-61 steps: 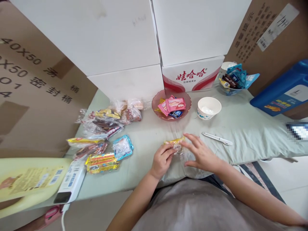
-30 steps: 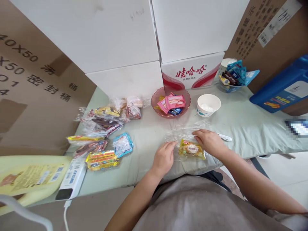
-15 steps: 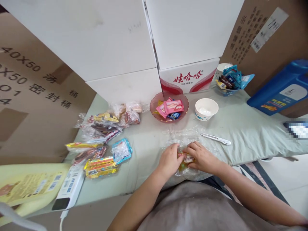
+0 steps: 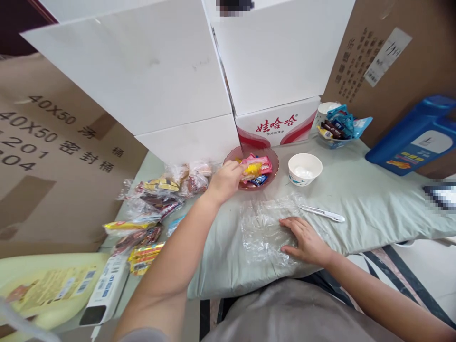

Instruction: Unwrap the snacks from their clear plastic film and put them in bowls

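My left hand [image 4: 225,181] is over the left side of a pink glass bowl [image 4: 233,156], its fingers closed on a yellow-wrapped snack [image 4: 252,169]. Pink and blue wrapped snacks [image 4: 264,164] lie in the bowl beneath it. Lower right, my right hand [image 4: 303,239] rests with fingers apart on the edge of a crumpled clear plastic bag [image 4: 261,232] spread flat on the green cloth. A white utility knife [image 4: 324,213] lies just beyond that hand. A white paper bowl [image 4: 305,169] stands to the right of the pink one.
Several bagged snacks [image 4: 156,199] are heaped at the left, near a white power strip [image 4: 107,289] and a pale yellow bottle [image 4: 46,285]. Behind stand white boxes [image 4: 281,123]. At the right are a bowl of blue packets [image 4: 338,126] and a blue bottle [image 4: 409,142].
My left hand has moved from the plastic bag up to the pink bowl, carrying the yellow-wrapped snack. My right hand has stayed on the bag, which now lies flatter. The view has shifted slightly.
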`<state>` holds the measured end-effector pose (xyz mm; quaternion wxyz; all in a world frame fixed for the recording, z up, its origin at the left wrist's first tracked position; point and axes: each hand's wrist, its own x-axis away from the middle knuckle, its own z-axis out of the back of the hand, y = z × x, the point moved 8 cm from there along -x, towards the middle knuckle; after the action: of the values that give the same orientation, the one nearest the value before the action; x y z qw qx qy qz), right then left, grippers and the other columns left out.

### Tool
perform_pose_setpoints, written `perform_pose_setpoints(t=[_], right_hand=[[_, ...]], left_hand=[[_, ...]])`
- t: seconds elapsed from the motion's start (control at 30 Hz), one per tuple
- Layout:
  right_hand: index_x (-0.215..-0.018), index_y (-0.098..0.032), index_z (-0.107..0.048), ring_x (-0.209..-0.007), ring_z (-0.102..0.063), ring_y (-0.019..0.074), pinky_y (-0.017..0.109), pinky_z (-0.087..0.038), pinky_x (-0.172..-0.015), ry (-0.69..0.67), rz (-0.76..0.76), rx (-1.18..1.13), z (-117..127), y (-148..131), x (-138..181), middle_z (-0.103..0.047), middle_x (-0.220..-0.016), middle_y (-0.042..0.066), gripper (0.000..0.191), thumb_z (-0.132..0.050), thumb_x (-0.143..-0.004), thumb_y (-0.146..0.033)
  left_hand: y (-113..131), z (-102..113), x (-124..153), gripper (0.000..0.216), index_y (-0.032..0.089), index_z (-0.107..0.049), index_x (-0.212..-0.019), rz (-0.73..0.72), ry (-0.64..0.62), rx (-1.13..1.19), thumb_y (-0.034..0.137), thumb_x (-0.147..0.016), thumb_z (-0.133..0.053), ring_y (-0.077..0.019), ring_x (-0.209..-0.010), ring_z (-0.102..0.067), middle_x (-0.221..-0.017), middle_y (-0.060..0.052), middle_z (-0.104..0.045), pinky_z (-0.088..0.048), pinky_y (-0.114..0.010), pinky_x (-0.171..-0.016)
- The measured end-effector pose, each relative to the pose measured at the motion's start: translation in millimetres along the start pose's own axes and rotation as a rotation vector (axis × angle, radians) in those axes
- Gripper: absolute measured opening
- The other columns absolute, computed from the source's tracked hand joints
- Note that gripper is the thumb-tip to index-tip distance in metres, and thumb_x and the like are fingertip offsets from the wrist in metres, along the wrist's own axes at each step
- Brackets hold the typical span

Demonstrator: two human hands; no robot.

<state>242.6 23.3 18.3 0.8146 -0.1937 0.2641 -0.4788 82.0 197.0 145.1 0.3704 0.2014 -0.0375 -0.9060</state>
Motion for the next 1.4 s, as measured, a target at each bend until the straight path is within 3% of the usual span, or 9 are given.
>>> perform_pose_setpoints(t=[0.17,0.37,0.5,0.63,0.73,0.93,1.1,1.17,1.4], right_hand=[[-0.132,-0.016,-0.049,-0.114,-0.055,0.0302,0.05,-0.046,-0.096,-0.003,-0.01,-0.009,0,1,0,-0.061,-0.122,0.016,0.057,-0.063,-0.085,-0.046],[-0.129,-0.017,-0.053,-0.116,-0.055,0.0298,0.051,-0.045,-0.098,-0.003,0.011,0.01,2,-1,-1,-0.062,-0.121,0.015,0.055,-0.063,-0.085,-0.049],[-0.13,-0.017,-0.054,-0.119,-0.053,0.0306,0.051,-0.043,-0.101,-0.018,0.055,0.036,0,-6,-1,-0.061,-0.123,0.016,0.066,-0.06,-0.082,-0.062],[-0.129,-0.015,-0.056,-0.124,-0.048,0.0339,0.054,-0.04,-0.103,-0.052,0.053,0.111,-6,-16,-1,-0.057,-0.128,0.019,0.076,-0.056,-0.078,-0.072],[-0.131,-0.014,-0.056,-0.132,-0.041,0.037,0.057,-0.036,-0.106,-0.135,0.018,0.129,-9,-25,-3,-0.051,-0.137,0.02,0.078,-0.05,-0.081,-0.074],[-0.126,-0.018,-0.06,-0.141,-0.029,0.0377,0.059,-0.026,-0.112,-0.41,0.031,0.06,-3,-29,1,-0.043,-0.148,0.017,0.077,-0.059,-0.074,-0.074],[-0.117,-0.019,-0.064,-0.144,-0.024,0.0361,0.057,-0.026,-0.114,-0.426,0.055,0.068,13,-9,18,-0.039,-0.151,0.014,0.06,-0.077,-0.069,-0.052],[-0.108,-0.02,-0.066,-0.144,-0.025,0.0332,0.056,-0.028,-0.114,-0.39,0.06,0.069,20,-6,27,-0.042,-0.15,0.011,0.034,-0.072,-0.078,-0.036],[-0.091,-0.021,-0.066,-0.131,-0.048,0.0263,0.044,-0.046,-0.103,-0.19,-0.003,-0.225,45,-10,38,-0.063,-0.128,0.01,0.013,-0.055,-0.091,-0.029]], left_hand=[[-33,-68,-24,0.03,0.024,-0.071,-0.097,0.138,-0.48,-0.15,0.01,-0.072,-0.065,-0.022,-0.09,-0.064,-0.095,-0.005,-0.071,-0.048,-0.028,-0.077],[-23,-60,-23,0.02,0.021,-0.069,-0.093,0.253,-0.39,-0.181,0.017,-0.074,-0.068,-0.0227,-0.087,-0.063,-0.092,-0.006,-0.069,-0.047,-0.029,-0.074],[25,-25,18,0.019,0.017,-0.067,-0.101,0.26,0.041,0.039,0.026,-0.089,-0.054,-0.0238,-0.098,-0.061,-0.108,-0.01,-0.064,-0.048,-0.034,-0.081],[83,-73,96,0.045,0.022,-0.062,-0.115,0.178,-0.415,0.639,0.048,-0.079,-0.068,-0.0163,-0.07,-0.063,-0.089,-0.003,-0.068,-0.049,-0.026,-0.062],[96,-90,146,0.035,0.023,-0.068,-0.095,0.196,-0.566,0.632,0.041,-0.067,-0.079,-0.0193,-0.079,-0.063,-0.083,-0.001,-0.068,-0.049,-0.028,-0.07],[87,-72,194,0.006,0.023,-0.066,-0.083,0.195,-0.499,0.619,0.026,-0.085,-0.062,-0.0206,-0.102,-0.058,-0.101,-0.004,-0.067,-0.047,-0.036,-0.09],[84,-68,229,0.067,0.027,-0.062,-0.117,0.161,-0.518,0.505,0.045,-0.058,-0.086,-0.0319,-0.127,-0.047,-0.135,-0.01,-0.054,-0.043,-0.049,-0.105],[82,-69,238,0.059,0.027,-0.061,-0.118,0.132,-0.483,0.435,0.034,-0.064,-0.082,-0.0324,-0.132,-0.044,-0.141,-0.01,-0.051,-0.041,-0.052,-0.107],[65,-51,230,0.018,0.021,-0.062,-0.088,0.256,-0.294,0.598,0.017,-0.092,-0.045,-0.0182,-0.104,-0.065,-0.1,-0.004,-0.071,-0.053,-0.03,-0.089]])
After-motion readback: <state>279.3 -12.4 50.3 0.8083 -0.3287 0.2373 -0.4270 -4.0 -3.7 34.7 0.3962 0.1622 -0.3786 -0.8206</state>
